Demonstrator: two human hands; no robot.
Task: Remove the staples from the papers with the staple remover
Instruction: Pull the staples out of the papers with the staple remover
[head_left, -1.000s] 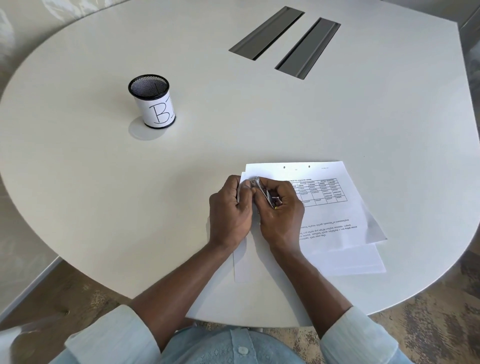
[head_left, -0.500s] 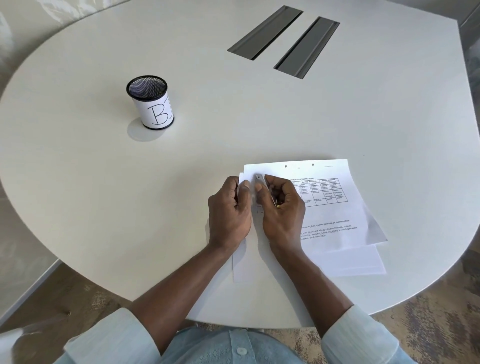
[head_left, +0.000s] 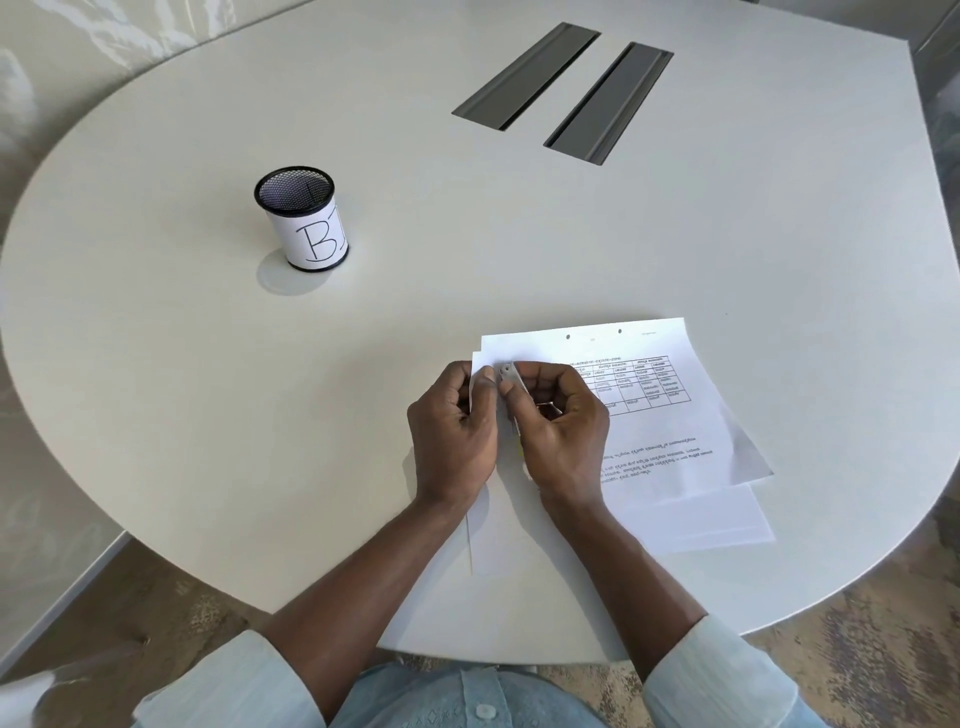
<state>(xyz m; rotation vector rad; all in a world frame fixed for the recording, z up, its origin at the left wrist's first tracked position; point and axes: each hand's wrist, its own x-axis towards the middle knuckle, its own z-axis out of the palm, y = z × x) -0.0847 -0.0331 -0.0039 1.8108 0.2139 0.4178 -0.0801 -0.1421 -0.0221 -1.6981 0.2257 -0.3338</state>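
– White table (head_left: 519, 249), round-edged, seen from above. What are the fingers doing?
– Left fingertips (head_left: 487, 375) pinch the top-left corner of the papers (head_left: 675, 457) and lift it a little. Right fingers (head_left: 540, 371) curl round the remover (head_left: 508, 373), whose metal tip sits right at that corner.
– So both hands are clamped on something?
– Yes: left hand (head_left: 449, 436) on the corner, right hand (head_left: 566, 441) on the tool. The rest of the stack lies flat near the person, with the lower sheets fanned out to the right.
– How far along?
– I'd judge this the working step on one staple, with the tool at the corner. No loose staples show on the table, so I can't say any are done.
– What can't you see?
– The staple itself is too small and behind the fingers. The right hand mostly covers the remover's jaws, so I can't tell whether they are squeezed. The number of sheets and of other staples is unclear too. Farther off stand a mesh cup (head_left: 304, 223) marked B and two grey slots (head_left: 524, 73). The cup's inside is too dark to read.
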